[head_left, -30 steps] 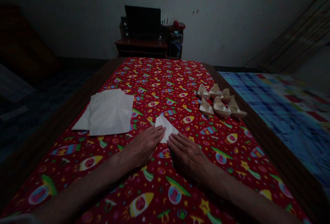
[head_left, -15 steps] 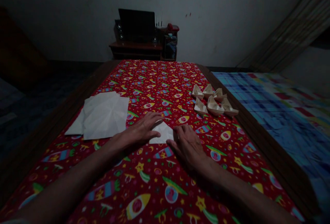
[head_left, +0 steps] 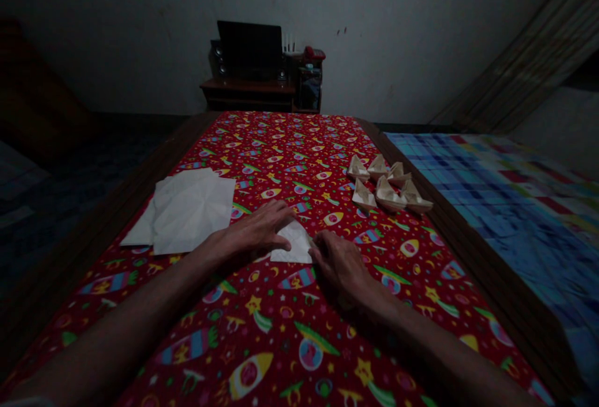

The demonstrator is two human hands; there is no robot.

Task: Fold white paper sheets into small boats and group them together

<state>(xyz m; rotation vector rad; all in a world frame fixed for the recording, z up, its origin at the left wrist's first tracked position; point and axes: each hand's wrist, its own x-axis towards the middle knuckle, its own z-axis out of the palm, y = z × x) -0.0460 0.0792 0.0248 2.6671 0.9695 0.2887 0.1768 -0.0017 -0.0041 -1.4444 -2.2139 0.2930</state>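
A small folded sheet of white paper [head_left: 294,245] lies on the red patterned tablecloth in front of me. My left hand [head_left: 262,227] rests across its left side, fingers stretched out and thumb apart, pressing on the paper. At the right edge of the sheet, my right hand [head_left: 337,258] has its thumb and fingers pinched on the paper. Part of the sheet is covered by the left fingers. To the left is a stack of flat white paper sheets [head_left: 191,213] with crease lines. Several folded paper boats [head_left: 390,193] stand grouped at the right.
The tablecloth [head_left: 281,138] covers a long table with dark wooden edges [head_left: 491,282]. Beyond its far end, a dark monitor [head_left: 250,50] stands on a wooden stand by a red telephone [head_left: 314,53]. A blue checked cloth surface [head_left: 468,207] lies to the right.
My right fingers have closed into a pinch at the paper's right edge, and that side of the sheet looks narrower. The left hand stays nearly in place.
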